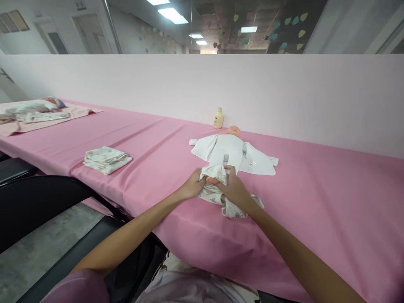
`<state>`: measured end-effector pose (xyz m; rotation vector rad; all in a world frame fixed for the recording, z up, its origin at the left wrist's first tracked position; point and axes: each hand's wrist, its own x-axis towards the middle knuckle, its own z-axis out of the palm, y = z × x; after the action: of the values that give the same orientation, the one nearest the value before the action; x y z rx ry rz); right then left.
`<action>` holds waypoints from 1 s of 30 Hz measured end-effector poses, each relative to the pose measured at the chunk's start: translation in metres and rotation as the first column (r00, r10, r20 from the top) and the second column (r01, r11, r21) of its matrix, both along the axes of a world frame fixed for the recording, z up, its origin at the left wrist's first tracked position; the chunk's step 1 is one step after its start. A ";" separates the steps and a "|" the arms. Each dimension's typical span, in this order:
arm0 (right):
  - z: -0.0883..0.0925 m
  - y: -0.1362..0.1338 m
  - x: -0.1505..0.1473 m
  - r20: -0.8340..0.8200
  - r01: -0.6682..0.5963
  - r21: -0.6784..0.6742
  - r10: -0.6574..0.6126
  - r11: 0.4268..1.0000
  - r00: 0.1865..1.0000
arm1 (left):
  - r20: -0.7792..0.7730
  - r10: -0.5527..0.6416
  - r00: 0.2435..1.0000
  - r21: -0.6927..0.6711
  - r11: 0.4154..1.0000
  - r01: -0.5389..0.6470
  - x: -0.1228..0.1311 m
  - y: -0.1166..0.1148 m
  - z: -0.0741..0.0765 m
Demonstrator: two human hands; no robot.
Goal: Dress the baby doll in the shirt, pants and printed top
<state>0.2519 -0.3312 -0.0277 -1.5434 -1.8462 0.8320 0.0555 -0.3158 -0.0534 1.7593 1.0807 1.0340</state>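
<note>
Together, our left grip (pixel 192 185) and right grip (pixel 234 188) are closed on a patterned garment (pixel 211 195), one at either side of it, near the front edge of the pink-covered bench (pixel 318 198). Between them shows a pinkish bit (pixel 213 181), too small for us to name. Just beyond the garment, a doll (pixel 233 131) in a white top (pixel 226 146) lies with its head toward the back edge, where a pale yellow bottle (pixel 218 119) stands beside it. Farther left, near the front edge, we see a folded cloth (pixel 106 160).
</note>
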 end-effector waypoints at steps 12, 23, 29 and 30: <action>0.001 0.055 0.026 -0.013 0.025 0.161 -0.024 0.987 1.000 | 0.198 0.035 0.980 -0.087 0.996 -0.018 0.008 0.055 -0.014; 0.003 0.067 0.064 -0.336 -0.285 -0.097 0.238 0.954 0.911 | 0.155 -0.289 0.945 -0.139 0.940 0.310 -0.025 0.093 -0.019; -0.009 0.050 0.082 -0.262 -0.234 -0.029 0.218 0.972 0.940 | -0.016 -0.228 0.974 -0.075 0.971 0.226 -0.032 0.092 -0.001; -0.012 0.049 0.084 -0.259 -0.228 -0.020 0.215 0.973 0.942 | -0.058 -0.222 0.973 -0.031 0.975 0.221 -0.029 0.092 0.006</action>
<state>0.3362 -0.2825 -0.0397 -1.2036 -1.8386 1.1316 0.0268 -0.2242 -0.0479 1.8541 0.9046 0.8320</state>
